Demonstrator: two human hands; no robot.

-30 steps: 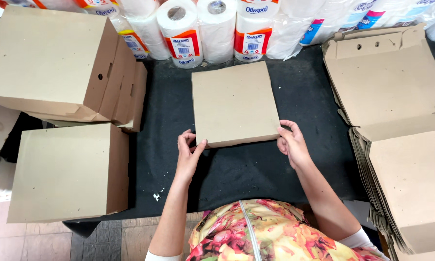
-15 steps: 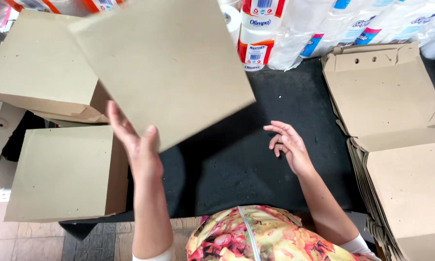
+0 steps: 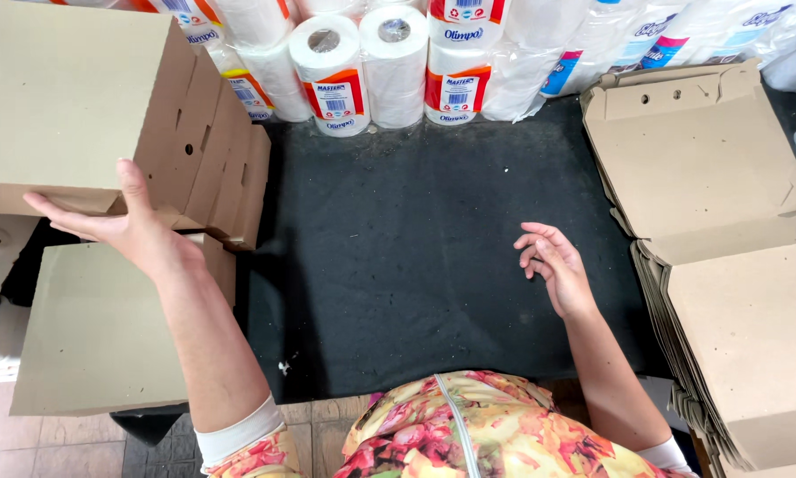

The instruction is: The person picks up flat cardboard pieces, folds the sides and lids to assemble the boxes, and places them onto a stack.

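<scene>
A closed brown cardboard box (image 3: 61,97) lies on top of a stack of similar boxes (image 3: 230,177) at the left. My left hand (image 3: 137,235) grips its near edge, fingers underneath and thumb up against its side. Over the black mat (image 3: 416,239), my right hand (image 3: 553,265) hovers with its fingers loosely apart and nothing in it.
A pile of flat, unfolded cardboard blanks (image 3: 708,168) fills the right side. Another closed box (image 3: 97,336) sits at the lower left, below the stack. Wrapped rolls of paper (image 3: 363,62) line the back edge of the mat.
The box lay on the mat under both hands. My left hand lifted it and carried it left onto the stack. My right hand let go and stayed over the mat.
</scene>
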